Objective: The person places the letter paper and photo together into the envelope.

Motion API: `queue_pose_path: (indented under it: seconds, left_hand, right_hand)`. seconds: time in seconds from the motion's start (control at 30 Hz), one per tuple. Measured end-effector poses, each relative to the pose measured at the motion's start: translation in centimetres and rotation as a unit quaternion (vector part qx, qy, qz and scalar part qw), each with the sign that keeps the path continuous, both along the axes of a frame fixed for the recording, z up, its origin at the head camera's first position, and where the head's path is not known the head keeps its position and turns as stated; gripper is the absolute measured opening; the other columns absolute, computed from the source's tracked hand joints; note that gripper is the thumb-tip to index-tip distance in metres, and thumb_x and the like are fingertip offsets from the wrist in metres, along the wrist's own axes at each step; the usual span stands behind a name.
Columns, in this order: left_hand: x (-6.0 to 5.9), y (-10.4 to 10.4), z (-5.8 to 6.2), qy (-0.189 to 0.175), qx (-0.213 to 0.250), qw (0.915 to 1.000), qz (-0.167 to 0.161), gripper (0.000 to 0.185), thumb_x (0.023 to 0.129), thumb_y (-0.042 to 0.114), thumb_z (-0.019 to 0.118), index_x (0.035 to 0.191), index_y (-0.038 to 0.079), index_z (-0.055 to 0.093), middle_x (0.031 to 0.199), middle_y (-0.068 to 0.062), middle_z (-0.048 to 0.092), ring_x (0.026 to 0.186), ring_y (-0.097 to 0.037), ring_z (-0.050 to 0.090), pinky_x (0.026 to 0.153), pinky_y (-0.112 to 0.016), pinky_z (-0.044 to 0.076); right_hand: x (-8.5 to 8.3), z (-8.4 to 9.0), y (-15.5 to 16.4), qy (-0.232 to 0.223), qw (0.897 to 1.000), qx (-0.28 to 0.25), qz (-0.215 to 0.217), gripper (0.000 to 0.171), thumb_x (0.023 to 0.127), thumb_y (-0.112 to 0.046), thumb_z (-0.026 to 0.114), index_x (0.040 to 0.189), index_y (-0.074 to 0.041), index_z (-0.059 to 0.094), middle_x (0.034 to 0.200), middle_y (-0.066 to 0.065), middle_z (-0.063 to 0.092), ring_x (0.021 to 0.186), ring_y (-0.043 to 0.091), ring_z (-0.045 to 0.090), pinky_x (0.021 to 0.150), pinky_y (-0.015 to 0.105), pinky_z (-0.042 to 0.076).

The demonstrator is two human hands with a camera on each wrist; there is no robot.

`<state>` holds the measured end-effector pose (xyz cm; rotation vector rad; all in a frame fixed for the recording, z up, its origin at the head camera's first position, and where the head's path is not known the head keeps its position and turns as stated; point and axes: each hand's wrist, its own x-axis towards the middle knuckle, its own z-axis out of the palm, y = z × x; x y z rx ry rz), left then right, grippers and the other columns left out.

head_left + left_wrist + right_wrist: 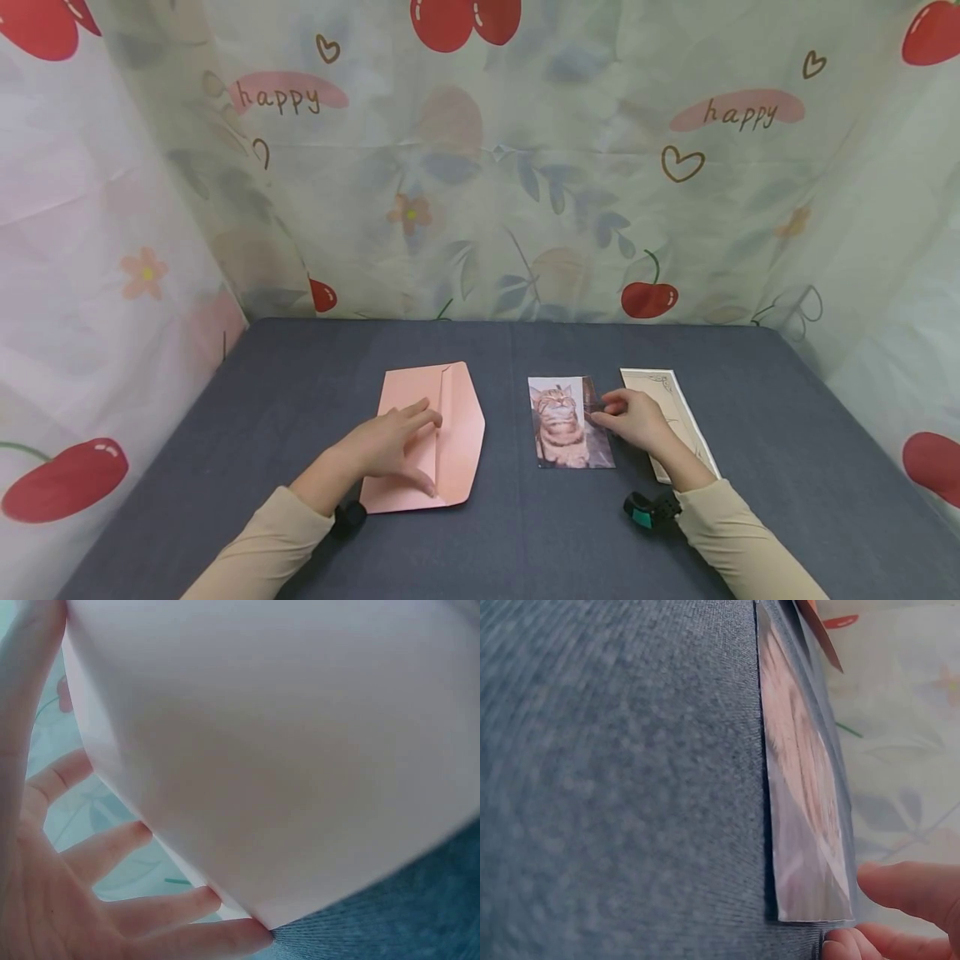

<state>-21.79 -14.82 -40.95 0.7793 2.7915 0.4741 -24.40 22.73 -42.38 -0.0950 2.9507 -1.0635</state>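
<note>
The pink envelope (pixel 457 450) lies on the left of the table with its flap toward the right. My left hand (pixel 397 446) rests over it, fingers and thumb spread along the flap crease. In the left wrist view, straight fingertips (pixel 142 834) touch the paper's edge. A cat photo (pixel 558 425) lies flat at centre right. At its right edge is my right hand (pixel 633 419), thumb and fingers apart. The right wrist view has those fingertips (pixel 889 885) right beside the photo's corner. Under my right wrist, a cream card (pixel 667 400) with an ornate border is partly hidden.
Dark grey cloth covers the table (pixel 517 550). Patterned curtains (pixel 480 167) with cherries and hearts close off the back and both sides. A black strap (pixel 651 510) with a teal part sits on the right wrist, low over the table.
</note>
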Motion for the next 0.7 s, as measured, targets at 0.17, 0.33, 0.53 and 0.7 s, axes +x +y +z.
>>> queue_pose_path:
  seconds: [0.17, 0.33, 0.53, 0.7]
  left_hand:
    - [0.03, -0.04, -0.05, 0.002, -0.002, 1.0000, -0.002, 0.080, 0.056, 0.064, 0.077, 0.119, 0.025, 0.048, 0.151, -0.015, 0.032, 0.127, -0.046, 0.043, 0.094, -0.056, 0.042]
    - [0.05, -0.07, -0.10, 0.005, -0.005, 1.0000, -0.001, 0.080, 0.055, 0.065, 0.077, 0.120, 0.025, 0.048, 0.151, -0.013, 0.032, 0.127, -0.045, 0.043, 0.094, -0.055, 0.043]
    - [0.04, -0.10, -0.18, 0.002, -0.007, 1.0000, 0.000, 0.081, 0.055, 0.067, 0.076, 0.120, 0.027, 0.048, 0.152, -0.013, 0.032, 0.128, -0.044, 0.043, 0.095, -0.055, 0.043]
    - [0.06, -0.06, -0.11, 0.001, -0.009, 1.0000, 0.003, 0.081, 0.055, 0.067, 0.076, 0.120, 0.027, 0.048, 0.152, -0.012, 0.032, 0.128, -0.045, 0.043, 0.094, -0.056, 0.043]
  right_hand:
    - [0.02, -0.13, -0.13, -0.029, 0.999, -0.028, -0.001, 0.041, 0.081, -0.014, 0.069, 0.110, 0.012, 0.058, 0.082, 0.014, 0.064, 0.059, 0.009, 0.057, 0.056, 0.024, 0.046]
    - [-0.05, -0.16, -0.29, -0.040, 0.998, -0.039, -0.002, 0.041, 0.080, -0.011, 0.070, 0.111, 0.013, 0.056, 0.080, 0.014, 0.063, 0.058, 0.008, 0.056, 0.054, 0.023, 0.047]
    - [-0.22, -0.33, -0.39, -0.046, 0.998, -0.038, -0.008, 0.040, 0.078, -0.008, 0.070, 0.109, 0.013, 0.056, 0.078, 0.015, 0.064, 0.056, 0.007, 0.055, 0.054, 0.023, 0.045]
    - [-0.35, -0.36, -0.49, -0.053, 0.997, -0.048, -0.019, 0.037, 0.077, -0.006, 0.070, 0.106, 0.013, 0.056, 0.077, 0.016, 0.065, 0.055, 0.007, 0.055, 0.053, 0.023, 0.046]
